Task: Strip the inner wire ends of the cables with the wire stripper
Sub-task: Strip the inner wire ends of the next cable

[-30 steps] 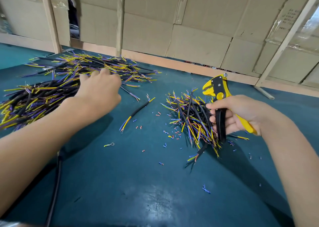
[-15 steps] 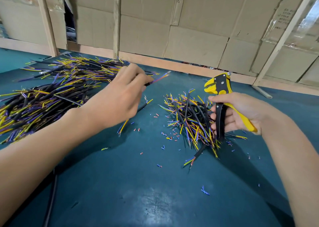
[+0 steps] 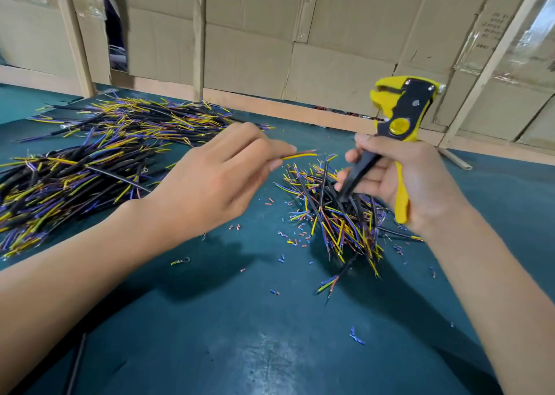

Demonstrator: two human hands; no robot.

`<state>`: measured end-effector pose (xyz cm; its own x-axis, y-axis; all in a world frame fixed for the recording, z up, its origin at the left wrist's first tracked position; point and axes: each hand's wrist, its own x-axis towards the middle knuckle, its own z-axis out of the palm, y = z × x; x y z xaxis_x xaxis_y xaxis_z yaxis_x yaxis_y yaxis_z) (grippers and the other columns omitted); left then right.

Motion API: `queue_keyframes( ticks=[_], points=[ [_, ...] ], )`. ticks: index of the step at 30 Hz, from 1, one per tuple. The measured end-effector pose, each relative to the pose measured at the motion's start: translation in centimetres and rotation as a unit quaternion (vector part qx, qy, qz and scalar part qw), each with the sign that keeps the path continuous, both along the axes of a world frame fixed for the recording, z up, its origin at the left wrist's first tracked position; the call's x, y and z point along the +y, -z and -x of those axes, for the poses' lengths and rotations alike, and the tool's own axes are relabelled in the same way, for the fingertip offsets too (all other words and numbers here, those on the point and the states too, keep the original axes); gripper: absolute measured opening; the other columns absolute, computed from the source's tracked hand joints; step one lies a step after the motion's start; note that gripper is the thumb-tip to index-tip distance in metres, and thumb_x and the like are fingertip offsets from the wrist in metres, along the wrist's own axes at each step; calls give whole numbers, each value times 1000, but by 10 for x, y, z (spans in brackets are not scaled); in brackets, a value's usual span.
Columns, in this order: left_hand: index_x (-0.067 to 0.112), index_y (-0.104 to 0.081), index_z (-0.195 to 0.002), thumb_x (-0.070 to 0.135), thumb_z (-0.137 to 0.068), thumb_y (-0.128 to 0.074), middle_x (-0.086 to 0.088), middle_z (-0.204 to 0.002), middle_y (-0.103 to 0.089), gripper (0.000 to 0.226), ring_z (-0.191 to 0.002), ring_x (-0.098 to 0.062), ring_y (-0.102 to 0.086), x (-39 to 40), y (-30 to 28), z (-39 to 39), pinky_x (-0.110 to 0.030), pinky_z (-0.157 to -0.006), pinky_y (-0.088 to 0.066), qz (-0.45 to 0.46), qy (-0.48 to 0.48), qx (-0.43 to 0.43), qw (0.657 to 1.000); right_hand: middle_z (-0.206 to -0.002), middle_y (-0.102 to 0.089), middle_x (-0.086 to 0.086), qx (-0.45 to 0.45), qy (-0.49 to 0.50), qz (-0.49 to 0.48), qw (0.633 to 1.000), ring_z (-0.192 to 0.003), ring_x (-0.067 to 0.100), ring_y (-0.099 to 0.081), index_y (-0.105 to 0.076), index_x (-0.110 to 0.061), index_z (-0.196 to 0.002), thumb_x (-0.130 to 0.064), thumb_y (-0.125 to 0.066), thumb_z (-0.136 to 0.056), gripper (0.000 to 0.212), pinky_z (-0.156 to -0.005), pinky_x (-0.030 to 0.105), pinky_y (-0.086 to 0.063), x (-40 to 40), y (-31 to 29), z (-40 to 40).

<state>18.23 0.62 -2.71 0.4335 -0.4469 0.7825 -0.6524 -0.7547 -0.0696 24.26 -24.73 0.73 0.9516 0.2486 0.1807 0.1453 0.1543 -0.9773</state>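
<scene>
Far out beyond the left hand's (image 3: 210, 181) knuckles lies the big heap of cables (image 3: 90, 160), black sheaths with thin yellow, purple and blue inner wires fanning from the ends; the heap rests on a smooth teal mat (image 3: 210, 334), slightly glossy near the person. The left hand's fingers are curled and pinch one cable (image 3: 297, 155), whose yellow and reddish wire ends jut past the fingertips toward the right hand (image 3: 405, 184); the ends are close to it but apart. Under and between the two hands sits a smaller tangled pile of cables (image 3: 342, 220), ringed by tiny blue and red insulation scraps (image 3: 295, 240). The right hand is clamped on the wire stripper (image 3: 402, 115), fingers wrapped round its black and yellow handles; the yellow plastic head rises above the thumb. Behind stand flat brown cardboard panels (image 3: 255, 34).
</scene>
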Motion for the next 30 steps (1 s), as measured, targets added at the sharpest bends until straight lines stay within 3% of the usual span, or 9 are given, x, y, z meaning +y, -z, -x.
queue_keyframes(
  ticks=[3,7,14,17,21,25,27,30],
  points=[
    [-4,-64,-124,-2,-99,-52,-21,-98,-61,28,-86,-39,-60,-5,2,0,-48,-79,-52,-17,18,5,1000,-87,-72,19,-62,-50,-34,996,-71,41,-70,-68,-8,-83,-7,-73,-82,5,-71,53,-61,16,7,11],
    [-3,-63,-126,-12,-93,-52,-21,-97,-59,36,-82,-38,-58,-9,4,1,-45,-77,-51,-19,31,16,999,-90,-73,20,-99,-64,-34,992,-71,41,-70,-64,-7,-88,-1,-71,-79,13,-72,52,-59,27,13,20],
    [-1,-57,-132,2,-102,-35,-14,-96,-56,38,-88,-29,-57,-10,7,1,-37,-80,-50,45,49,60,996,-90,-73,18,-100,-53,-41,993,-71,42,-70,-64,-6,-89,3,-69,-77,15,-74,54,-59,28,17,21],
    [4,-57,-134,-2,-100,-40,-10,-97,-57,38,-89,-18,-58,-10,10,1,-26,-81,-48,69,62,90,992,-86,-72,18,-102,-45,-8,994,-70,40,-70,-65,-6,-88,2,-74,-74,18,-74,53,-60,28,19,21],
    [3,-59,-131,0,-101,-41,-8,-97,-58,36,-88,-24,-60,-10,11,0,-31,-81,-50,81,60,102,990,-78,-68,21,-106,-19,20,994,-65,38,-71,-69,-9,-81,3,-80,-77,17,-72,56,-63,37,27,24],
    [2,-62,-125,7,-102,-52,-7,-101,-63,26,-83,-13,-55,-9,12,-2,-19,-78,-45,96,40,85,991,-77,-65,26,-107,7,14,994,-63,34,-70,-65,5,-91,1,-78,-82,16,-72,52,-62,43,34,24],
    [2,-64,-122,8,-101,-55,-7,-99,-64,23,-80,-10,-52,-10,13,-2,-17,-77,-44,91,39,90,991,-81,-65,31,-110,12,9,994,-66,37,-70,-66,0,-90,-5,-77,-79,15,-71,51,-62,45,34,26],
    [3,-62,-124,10,-101,-57,-2,-93,-63,25,-73,4,-53,-10,13,-1,-5,-74,-38,98,36,116,988,-76,-66,16,-117,18,0,993,-66,38,-71,-67,-6,-88,-6,-75,-78,13,-71,54,-62,46,35,26]
  ],
)
